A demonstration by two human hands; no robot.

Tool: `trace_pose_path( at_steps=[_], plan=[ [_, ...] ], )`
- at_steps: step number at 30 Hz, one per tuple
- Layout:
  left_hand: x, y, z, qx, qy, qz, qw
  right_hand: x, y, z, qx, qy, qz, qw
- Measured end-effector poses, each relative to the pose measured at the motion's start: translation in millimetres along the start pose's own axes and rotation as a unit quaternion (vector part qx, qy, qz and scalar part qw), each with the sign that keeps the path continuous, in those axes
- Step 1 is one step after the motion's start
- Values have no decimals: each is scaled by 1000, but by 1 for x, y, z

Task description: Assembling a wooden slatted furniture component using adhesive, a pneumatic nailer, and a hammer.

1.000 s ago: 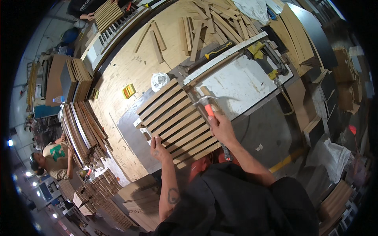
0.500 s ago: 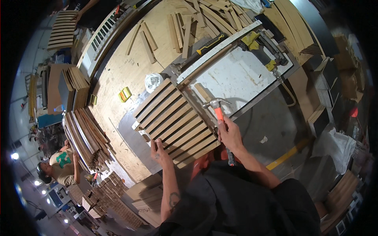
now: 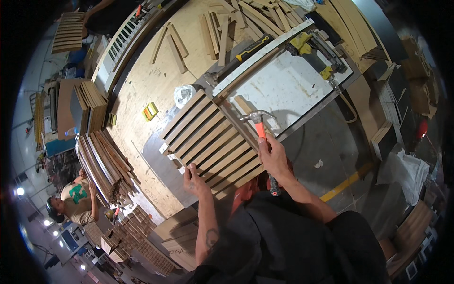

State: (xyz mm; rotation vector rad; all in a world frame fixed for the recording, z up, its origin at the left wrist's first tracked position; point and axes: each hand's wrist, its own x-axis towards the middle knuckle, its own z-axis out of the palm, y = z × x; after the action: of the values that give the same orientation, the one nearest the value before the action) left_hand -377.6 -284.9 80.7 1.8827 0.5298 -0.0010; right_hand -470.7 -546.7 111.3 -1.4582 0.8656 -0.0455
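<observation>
A panel of several parallel wooden slats [image 3: 208, 139] lies on the workbench in front of me. My left hand [image 3: 195, 179] rests on the near edge of the slats, fingers spread over the wood. My right hand [image 3: 275, 158] grips the orange handle of a claw hammer [image 3: 260, 124], whose steel head hovers just past the right end of the slats, by a white board [image 3: 288, 85].
Loose wooden strips [image 3: 222, 28] and a yellow-black tool [image 3: 253, 47] lie on the plywood bench [image 3: 142, 90]. A nail gun [image 3: 312, 45] sits on the white board. Stacks of slats [image 3: 106, 165] stand at left, where another person [image 3: 75, 201] stands. A white crumpled bag [image 3: 183, 93] is near the panel.
The hammer has swung upward and away from me, its head now nearer the white board. My left hand stays on the slat panel's near edge.
</observation>
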Motion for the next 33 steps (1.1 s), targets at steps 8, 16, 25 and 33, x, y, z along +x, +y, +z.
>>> trace_pose_path(
  at_steps=[8, 16, 25, 33],
  plan=[
    [0, -3, 1, -37, 20, -12, 999, -8, -11, -6, 50, 35, 8, 998],
    [-35, 3, -5, 34, -19, 54, 998, -24, -5, -47, 76, 77, 33, 994],
    [-29, -9, -16, 19, -12, -9, 1000, -33, 11, -25, -3, 2, 0, 1000],
    [-28, -15, -8, 25, 27, 4, 999, -33, 13, -13, 15, 22, 6, 1000]
  ],
)
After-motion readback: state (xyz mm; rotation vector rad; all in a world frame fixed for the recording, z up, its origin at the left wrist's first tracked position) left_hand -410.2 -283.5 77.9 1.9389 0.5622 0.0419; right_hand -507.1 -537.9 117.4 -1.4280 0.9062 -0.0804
